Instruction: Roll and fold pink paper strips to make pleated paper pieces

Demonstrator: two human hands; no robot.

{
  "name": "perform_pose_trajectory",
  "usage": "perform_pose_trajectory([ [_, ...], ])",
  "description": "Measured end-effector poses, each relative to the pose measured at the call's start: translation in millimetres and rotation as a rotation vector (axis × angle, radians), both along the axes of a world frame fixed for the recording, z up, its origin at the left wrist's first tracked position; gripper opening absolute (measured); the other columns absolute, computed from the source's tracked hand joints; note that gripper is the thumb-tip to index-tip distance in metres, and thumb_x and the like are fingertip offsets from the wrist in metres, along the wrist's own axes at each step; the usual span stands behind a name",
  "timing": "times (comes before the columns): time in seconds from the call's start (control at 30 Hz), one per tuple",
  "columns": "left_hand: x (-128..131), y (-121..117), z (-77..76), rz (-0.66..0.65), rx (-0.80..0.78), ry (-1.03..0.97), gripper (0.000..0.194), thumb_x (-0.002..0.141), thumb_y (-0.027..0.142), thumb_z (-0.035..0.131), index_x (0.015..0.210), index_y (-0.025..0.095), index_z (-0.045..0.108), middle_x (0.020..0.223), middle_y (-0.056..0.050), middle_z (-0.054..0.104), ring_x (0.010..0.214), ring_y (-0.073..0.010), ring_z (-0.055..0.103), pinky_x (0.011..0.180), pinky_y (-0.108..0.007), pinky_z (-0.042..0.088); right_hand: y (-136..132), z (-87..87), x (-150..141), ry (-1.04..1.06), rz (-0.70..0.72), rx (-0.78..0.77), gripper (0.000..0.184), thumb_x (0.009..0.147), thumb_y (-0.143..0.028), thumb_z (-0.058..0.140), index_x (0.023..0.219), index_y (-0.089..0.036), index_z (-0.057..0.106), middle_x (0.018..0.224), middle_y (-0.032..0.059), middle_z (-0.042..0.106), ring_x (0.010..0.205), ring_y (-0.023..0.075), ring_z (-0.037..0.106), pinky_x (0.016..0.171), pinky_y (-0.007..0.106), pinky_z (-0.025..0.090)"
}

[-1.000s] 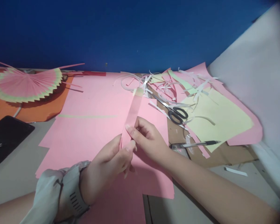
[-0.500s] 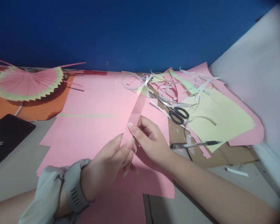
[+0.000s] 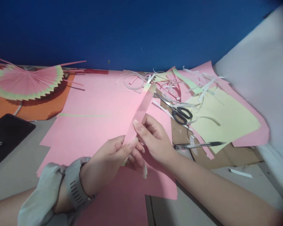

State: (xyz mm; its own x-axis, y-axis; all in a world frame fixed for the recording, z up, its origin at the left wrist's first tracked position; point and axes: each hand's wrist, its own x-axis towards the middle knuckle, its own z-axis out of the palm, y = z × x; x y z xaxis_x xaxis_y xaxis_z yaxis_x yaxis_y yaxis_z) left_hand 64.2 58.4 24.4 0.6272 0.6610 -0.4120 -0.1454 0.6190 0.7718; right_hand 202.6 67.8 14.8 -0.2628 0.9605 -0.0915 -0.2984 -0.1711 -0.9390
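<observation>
A folded pink paper strip (image 3: 141, 108) with a pale yellow-green end slants up and away between my hands. My left hand (image 3: 119, 150) pinches its lower part, thumb on top and fingers beneath. Higher on the strip's right edge, my right hand (image 3: 153, 135) is closed with its thumb pressed on the paper. Both hands are above pink sheets (image 3: 89, 131) spread on the table. A thin green line crosses the top sheet left of the hands. At the far left lies a pleated pink paper fan (image 3: 29, 81) with a yellow-green zigzag border.
Black-handled scissors (image 3: 179, 113) and a pen (image 3: 199, 145) lie right of my hands. Curled paper scraps (image 3: 191, 83) cover a yellow sheet (image 3: 226, 119) there. A black phone-like slab (image 3: 11, 135) sits at left, near orange paper (image 3: 44, 110). A blue wall (image 3: 132, 34) stands behind.
The strip's far end has swung slightly right and turned, showing more of its face. My left fingers have shifted a little right beneath it. Both hands keep hold.
</observation>
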Motion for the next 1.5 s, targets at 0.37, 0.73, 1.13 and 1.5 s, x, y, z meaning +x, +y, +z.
perform_pose_trajectory([
  [0.37, -1.5, -0.1, 0.2, -0.047, -0.002, 0.029, 0.025, 0.090, 0.037, 0.043, 0.082, 0.015, 0.052, 0.055, 0.001, 0.065, 0.041, -0.0074, 0.055, 0.046, -0.018, 0.044, 6.2, -0.3, 3.2, 0.001, -0.046, 0.001, 0.028, 0.085, -0.038, 0.055, 0.070, -0.021, 0.038, 0.050, -0.0108, 0.037, 0.034, 0.0033, 0.038, 0.034, 0.016, 0.032],
  [0.73, -3.3, -3.3, -0.8, -0.088, 0.102, 0.069, 0.029, 0.093, 0.041, 0.034, 0.088, 0.017, 0.050, 0.055, 0.003, 0.059, 0.037, -0.0061, 0.048, 0.040, -0.016, 0.042, 6.5, 1.8, 1.9, 0.054, -0.041, -0.028, 0.031, 0.084, -0.039, 0.056, 0.069, -0.022, 0.035, 0.049, -0.0113, 0.034, 0.034, 0.0038, 0.034, 0.034, 0.017, 0.029],
  [1.13, -5.8, -2.1, 3.4, -0.079, 0.005, 0.137, 0.039, 0.091, 0.045, 0.032, 0.063, 0.019, 0.037, 0.052, 0.008, 0.024, 0.041, -0.0056, 0.015, 0.034, -0.015, 0.020, 6.4, -1.3, 4.4, -0.189, -0.159, 0.070, 0.033, 0.084, -0.041, 0.056, 0.066, -0.021, 0.038, 0.053, -0.0079, 0.031, 0.046, 0.0070, 0.027, 0.045, 0.022, 0.025],
  [1.5, -1.9, -4.8, 1.4, -0.039, 0.112, 0.116, 0.035, 0.092, 0.042, 0.032, 0.067, 0.019, 0.041, 0.052, 0.007, 0.031, 0.042, -0.0061, 0.022, 0.036, -0.016, 0.021, 4.3, 0.8, 2.4, -0.161, -0.187, 0.059, 0.033, 0.084, -0.040, 0.056, 0.065, -0.020, 0.038, 0.050, -0.0086, 0.034, 0.044, 0.0062, 0.032, 0.044, 0.021, 0.025],
])
